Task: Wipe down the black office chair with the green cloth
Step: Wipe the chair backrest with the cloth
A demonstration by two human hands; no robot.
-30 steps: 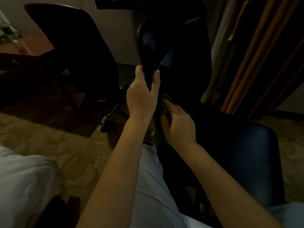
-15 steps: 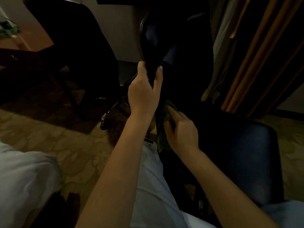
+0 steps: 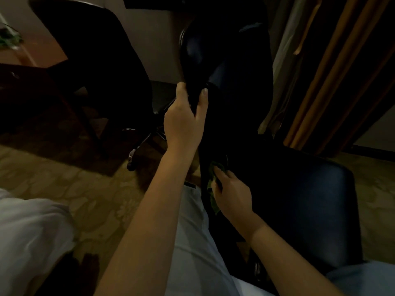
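**Item 1 – left hand** [image 3: 183, 122], centre frame. Grip clamped on the side edge of the backrest of the black office chair [image 3: 299, 199]. Thumb on one side, fingers on the other; arm reached up from bottom centre.

**Item 2 – right hand** [image 3: 232, 193], just below & right of centre. Grip closed over green cloth [image 3: 212, 190], fingers curled on it, pressing it to the chair where backrest met seat. Cloth mostly hidden under the hand; only a crumpled green edge showed left of the fingers.

**Item 3 – chair**, centre to lower right.
- Backrest rose to top centre, v. dark, glossy w/ bluish sheen near top.
- Seat pad lower right, same sheen, rounded corner.
- Light dim; surface detail hard to read.

**Misc:**
- 2nd dark chair [image 3: 96, 60], upper left.
- Chrome castor leg [image 3: 136, 149], left of centre; which chair it belonged to, cannot tell.
- Patterned carpet [image 3: 64, 178], left.
- Tan curtain [image 3: 320, 71], upper right.
- Pale trousers [image 3: 192, 242], bottom centre.
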